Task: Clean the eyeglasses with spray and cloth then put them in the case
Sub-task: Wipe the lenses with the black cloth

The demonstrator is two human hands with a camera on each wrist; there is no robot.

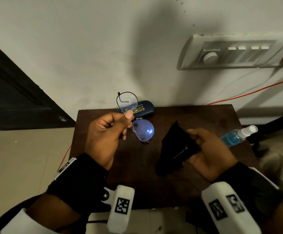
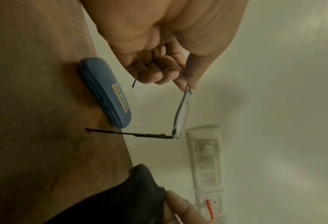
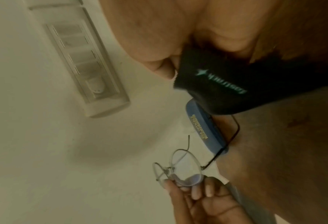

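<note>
My left hand [image 1: 120, 123] pinches thin-framed eyeglasses [image 1: 143, 130] at the bridge between thumb and fingers, holding them above the dark wooden table [image 1: 137, 174]; their arms are unfolded [image 2: 180, 115] [image 3: 186, 169]. My right hand [image 1: 203, 147] grips a black cloth [image 1: 176, 149] with small green lettering [image 3: 222, 84], its lower part hanging toward the table. A closed blue eyeglass case [image 1: 145, 108] [image 2: 109, 94] [image 3: 203, 125] lies at the table's far edge behind the glasses. A spray bottle [image 1: 237, 135] of blue liquid lies on its side at the right edge, past my right hand.
A white wall stands just behind the table, with a switch panel [image 1: 235, 53] and an orange cable [image 1: 255, 92] running down from it. A dark door [image 1: 10, 92] is at the left. Tiled floor lies left of the table.
</note>
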